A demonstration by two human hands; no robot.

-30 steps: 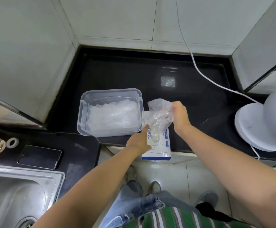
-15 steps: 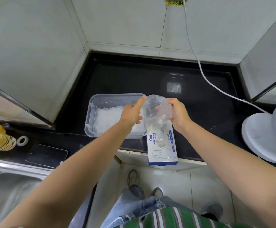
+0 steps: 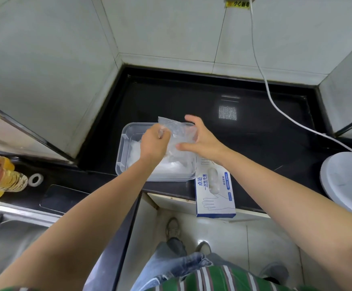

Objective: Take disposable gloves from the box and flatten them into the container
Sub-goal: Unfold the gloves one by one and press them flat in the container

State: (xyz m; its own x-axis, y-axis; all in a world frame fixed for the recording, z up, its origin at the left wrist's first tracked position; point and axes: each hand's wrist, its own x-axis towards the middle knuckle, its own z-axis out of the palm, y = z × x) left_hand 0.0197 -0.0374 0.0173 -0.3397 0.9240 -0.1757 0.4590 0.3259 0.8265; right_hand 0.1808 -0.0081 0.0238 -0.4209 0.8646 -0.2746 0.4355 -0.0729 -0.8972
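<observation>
Left of the black surface (image 3: 254, 133) I see a steel sink (image 3: 13, 234), a bottle of yellow liquid (image 3: 1, 179), a white tape ring (image 3: 35, 179) and a dark phone (image 3: 64, 198) lying flat. Right: a white fan base (image 3: 343, 185). A white cable (image 3: 275, 101) crosses the surface and climbs the tiled wall.

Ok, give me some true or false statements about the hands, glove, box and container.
1. The left hand grips the thin clear plastic glove above the clear rectangular plastic container. True.
2. The right hand is a closed fist. False: its fingers are spread, touching the glove.
3. The blue-and-white cardboard glove box lies left of the container. False: it lies to its right.
4. The container already holds a pile of clear gloves. True.
</observation>
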